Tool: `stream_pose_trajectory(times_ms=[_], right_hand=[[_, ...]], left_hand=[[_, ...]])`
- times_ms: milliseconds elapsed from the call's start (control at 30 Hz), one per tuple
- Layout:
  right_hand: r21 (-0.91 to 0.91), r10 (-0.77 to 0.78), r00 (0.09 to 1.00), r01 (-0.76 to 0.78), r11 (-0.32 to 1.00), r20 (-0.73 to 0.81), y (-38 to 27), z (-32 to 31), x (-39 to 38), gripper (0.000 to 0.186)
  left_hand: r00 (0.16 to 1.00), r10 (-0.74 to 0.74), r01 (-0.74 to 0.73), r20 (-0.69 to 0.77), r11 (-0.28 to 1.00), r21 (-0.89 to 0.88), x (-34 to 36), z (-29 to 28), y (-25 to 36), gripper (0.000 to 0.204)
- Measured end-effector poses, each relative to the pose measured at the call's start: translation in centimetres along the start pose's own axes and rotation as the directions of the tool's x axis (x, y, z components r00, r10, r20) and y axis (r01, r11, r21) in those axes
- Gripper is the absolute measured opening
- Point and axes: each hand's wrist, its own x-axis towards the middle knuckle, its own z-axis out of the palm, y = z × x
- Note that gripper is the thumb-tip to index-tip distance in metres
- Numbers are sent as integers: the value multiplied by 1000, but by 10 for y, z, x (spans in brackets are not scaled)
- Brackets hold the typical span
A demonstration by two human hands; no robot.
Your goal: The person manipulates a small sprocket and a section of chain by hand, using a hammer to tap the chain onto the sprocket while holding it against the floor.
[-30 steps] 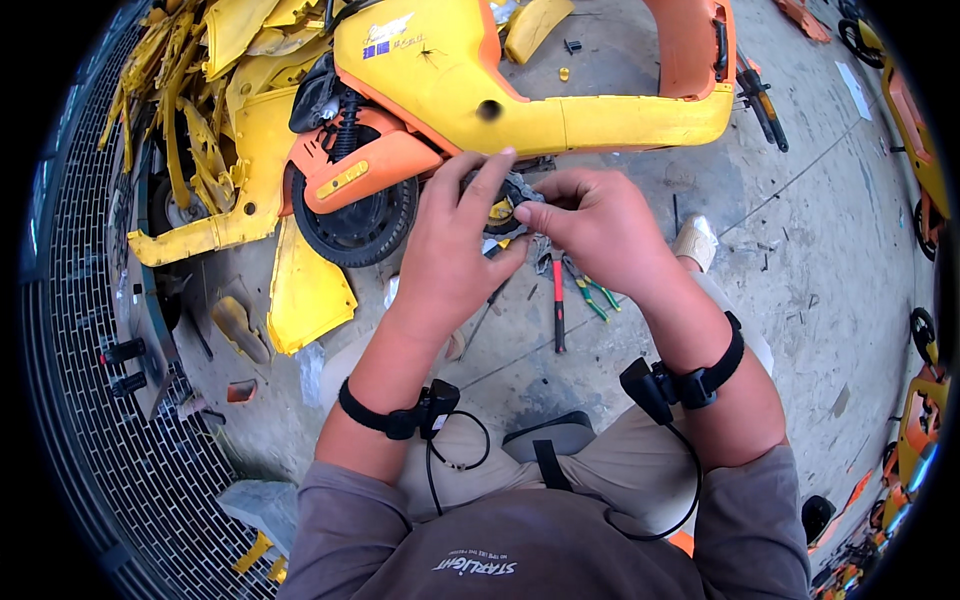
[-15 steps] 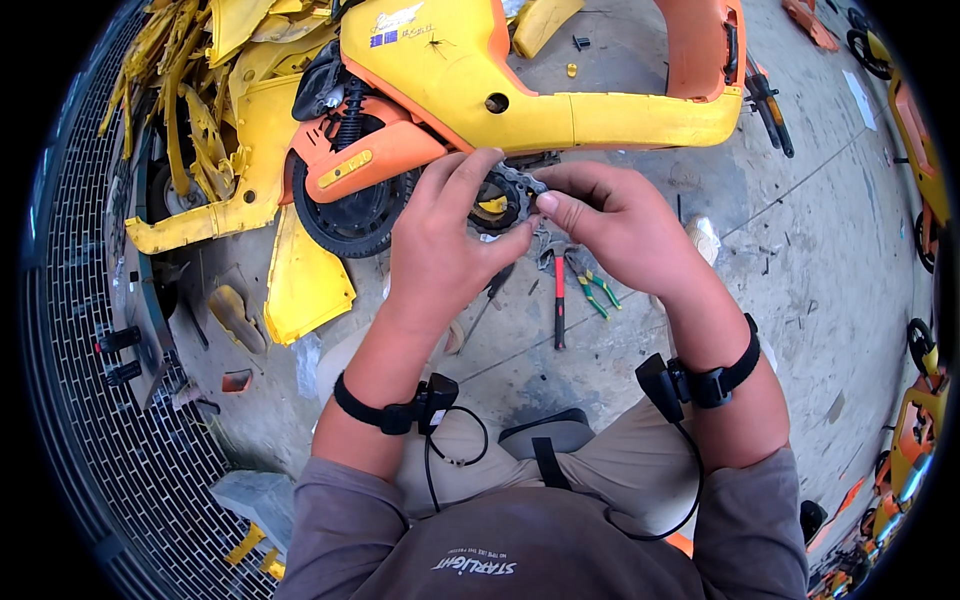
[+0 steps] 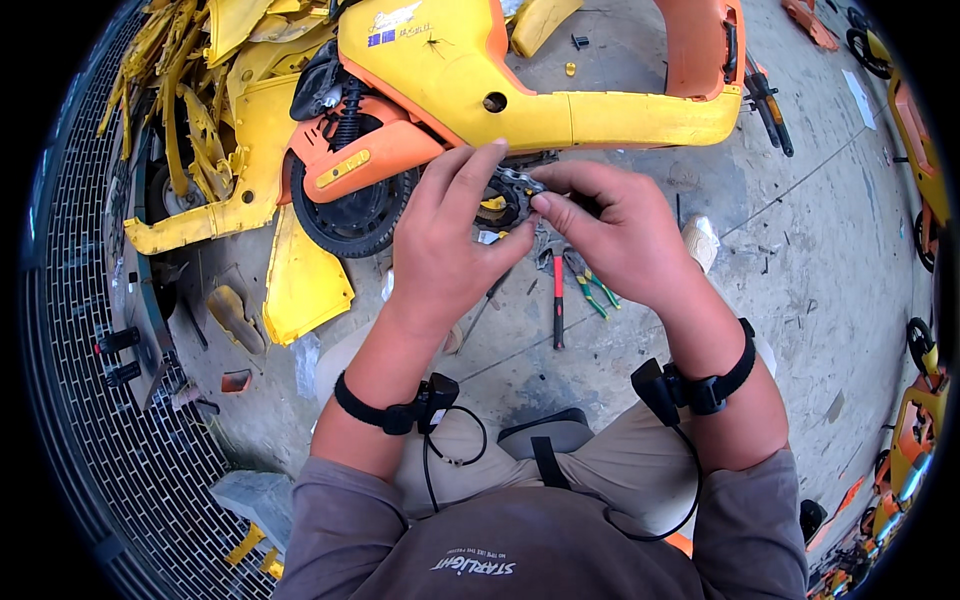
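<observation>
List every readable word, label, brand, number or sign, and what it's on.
Wording isn't copied out here.
Grey shirt: white lettering, large line readable, smaller line too small.
Yellow body panel: pale emblem, blue label, dark marks; too small to read.
Yellow strip on orange cover: marks too small to read.
Dark ring-shaped part: none I can see.

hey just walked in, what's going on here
A person is handling a dark, chain-like part with both bare hands. The right hand pinches its edge between thumb and fingers, while the left hand curves around its other side. Just beyond them is a yellow and orange vehicle body with a black wheel. A red-and-black-handled hammer and green-handled pliers lie on the concrete floor.
</observation>
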Motion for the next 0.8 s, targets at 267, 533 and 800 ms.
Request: stream_pose_trajectory(times_ms=[267,533,800], right_hand=[[-123,-122,991,114,986,-52,-3,1,-1,24],[-226,-296,953,275,935,-65,-2,1,0,22],[-185,-313,949,301,935,-40,-1,0,-1,21]], left_hand=[[999,43,-42,-32,999,21,1,3,-3,51],[998,54,-55,-19,998,-23,2,0,-3,58],[996,88,-88,-5,995,-49,1,-6,-5,56]])
